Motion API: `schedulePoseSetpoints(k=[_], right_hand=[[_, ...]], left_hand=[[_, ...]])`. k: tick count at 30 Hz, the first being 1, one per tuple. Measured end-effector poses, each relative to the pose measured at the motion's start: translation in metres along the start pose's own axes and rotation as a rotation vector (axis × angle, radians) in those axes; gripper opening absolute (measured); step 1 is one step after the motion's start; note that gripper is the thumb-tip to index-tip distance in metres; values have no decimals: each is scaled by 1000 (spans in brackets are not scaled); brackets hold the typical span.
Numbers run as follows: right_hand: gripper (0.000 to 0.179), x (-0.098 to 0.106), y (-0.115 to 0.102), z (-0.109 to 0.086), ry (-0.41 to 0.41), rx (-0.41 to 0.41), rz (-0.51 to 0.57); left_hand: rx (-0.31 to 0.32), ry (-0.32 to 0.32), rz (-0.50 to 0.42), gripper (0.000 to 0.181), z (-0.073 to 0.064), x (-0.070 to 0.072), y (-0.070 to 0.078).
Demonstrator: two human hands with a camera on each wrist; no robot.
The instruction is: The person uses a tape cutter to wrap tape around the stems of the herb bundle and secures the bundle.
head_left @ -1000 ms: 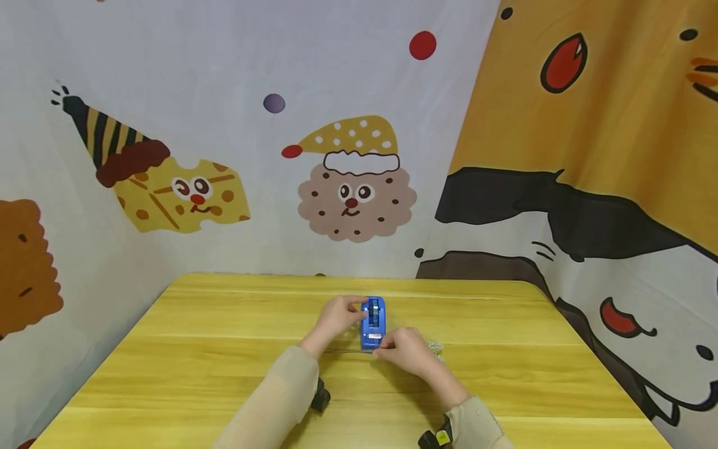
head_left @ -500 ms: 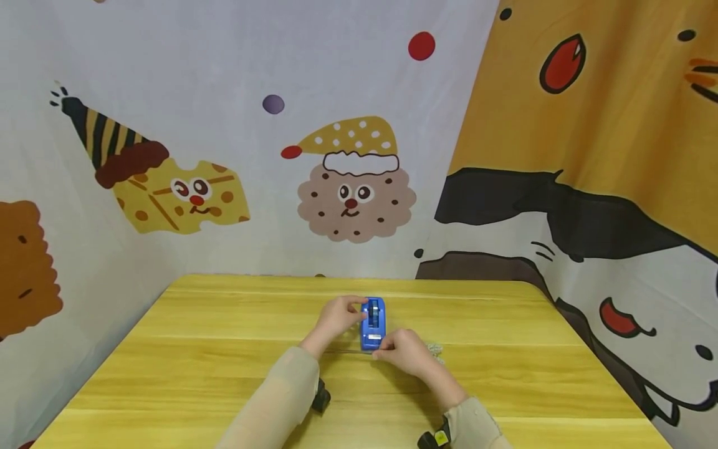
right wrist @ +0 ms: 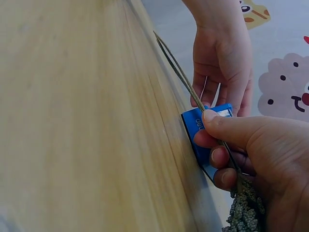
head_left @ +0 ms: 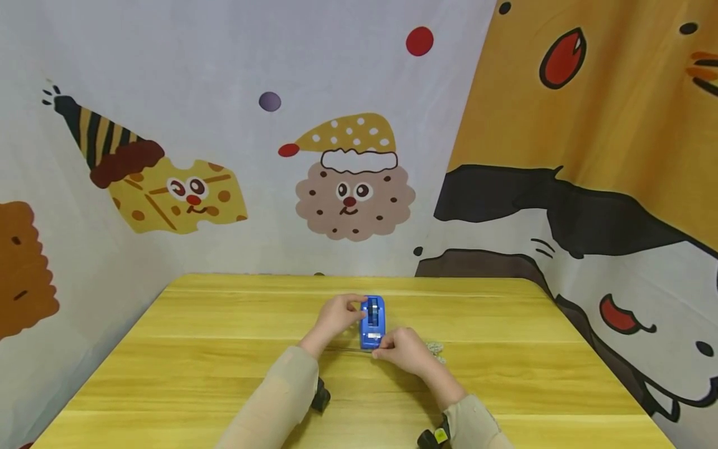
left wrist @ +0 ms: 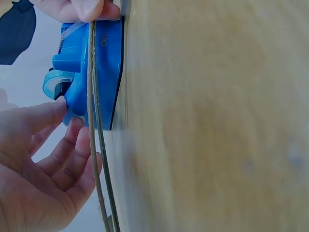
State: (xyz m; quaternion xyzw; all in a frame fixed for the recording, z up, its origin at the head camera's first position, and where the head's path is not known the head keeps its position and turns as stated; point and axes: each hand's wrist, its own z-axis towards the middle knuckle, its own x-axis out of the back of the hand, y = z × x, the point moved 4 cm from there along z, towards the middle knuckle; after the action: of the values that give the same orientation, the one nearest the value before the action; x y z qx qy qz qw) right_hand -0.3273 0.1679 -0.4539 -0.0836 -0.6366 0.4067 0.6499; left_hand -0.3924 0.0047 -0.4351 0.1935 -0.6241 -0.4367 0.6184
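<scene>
A blue tape dispenser stands on the table between the two hands, its tape roll showing in the left wrist view. My left hand holds it by the rear, thumb and fingers bent against the body. Close to the cutter end, my right hand pinches two thin stems between thumb and index finger. These stems run to the left alongside the dispenser, just in front of it. In the right wrist view, a pale green clustered flower head hangs below the right palm.
The light wooden table extends around both hands. Behind it hangs a cloth printed with cartoon figures. A black wrist camera sits on the left sleeve, and another camera is on the right one.
The head view has shifted very slightly. Both hands, the dispenser and the stems keep nearly the same places.
</scene>
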Motion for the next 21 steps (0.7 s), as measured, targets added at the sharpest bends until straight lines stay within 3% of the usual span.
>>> schedulePoseSetpoints(k=[21], right_hand=[[16,-5,3,-3,-10,7,-24]], left_hand=[[28,2,-4,33,0,-1,-1]])
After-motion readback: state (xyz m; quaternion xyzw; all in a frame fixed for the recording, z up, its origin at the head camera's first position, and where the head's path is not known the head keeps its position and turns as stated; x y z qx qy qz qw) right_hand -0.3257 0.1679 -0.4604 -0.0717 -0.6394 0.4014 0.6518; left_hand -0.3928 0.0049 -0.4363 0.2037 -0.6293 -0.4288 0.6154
